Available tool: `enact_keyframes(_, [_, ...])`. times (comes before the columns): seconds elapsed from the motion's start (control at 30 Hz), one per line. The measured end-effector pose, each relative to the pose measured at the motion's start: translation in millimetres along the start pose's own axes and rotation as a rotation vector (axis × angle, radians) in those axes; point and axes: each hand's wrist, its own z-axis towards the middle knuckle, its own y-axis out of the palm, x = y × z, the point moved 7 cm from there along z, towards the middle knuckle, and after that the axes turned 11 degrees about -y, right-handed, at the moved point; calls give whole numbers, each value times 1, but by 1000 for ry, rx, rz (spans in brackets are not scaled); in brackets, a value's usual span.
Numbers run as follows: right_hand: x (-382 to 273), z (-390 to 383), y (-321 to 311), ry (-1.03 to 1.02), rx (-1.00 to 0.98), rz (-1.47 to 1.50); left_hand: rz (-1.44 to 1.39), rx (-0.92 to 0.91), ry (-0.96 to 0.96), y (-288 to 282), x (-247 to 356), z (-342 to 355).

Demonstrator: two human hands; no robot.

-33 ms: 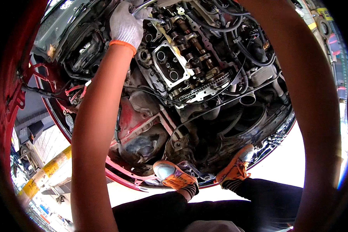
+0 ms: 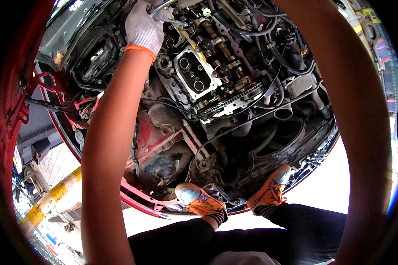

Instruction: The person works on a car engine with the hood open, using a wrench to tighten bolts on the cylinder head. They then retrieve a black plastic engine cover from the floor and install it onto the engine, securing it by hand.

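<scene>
Upper left of the frame: left hand (image 2: 143,27) in a white knit glove with an orange cuff, fingers curled tight around a slim metal tool (image 2: 166,8) whose shaft runs toward the top edge. Tip hidden, so kind of tool unclear. Just right of it, an open engine head (image 2: 208,66) with exposed camshaft (image 2: 221,53) and timing chain (image 2: 234,102) at centre. Likely stiff steel, light enough for one hand, probably oily and slick; best held well back along the shaft, the glove adding friction. Right arm (image 2: 362,132) sweeping up the right edge, its hand out of frame, fingers impossible to judge. Orange shoes (image 2: 199,201) at lower centre on the bay's front rim.
</scene>
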Motion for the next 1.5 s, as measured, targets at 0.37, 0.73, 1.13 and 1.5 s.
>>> enact_keyframes(0.37, [-1, -3, 21, -50, 387, 207, 120, 94, -6, 22, 5, -17])
enact_keyframes(0.73, [-3, -10, 11, -24, 391, 179, 158, 26, -27, -8, 2, 15])
enact_keyframes(1.13, [11, -2, -13, -125, 366, 128, -8, 87, 55, 25, 17, 2])
enact_keyframes(1.5, [26, 2, -12, -137, 454, -145, 45, 89, 81, 45, 1, -24])
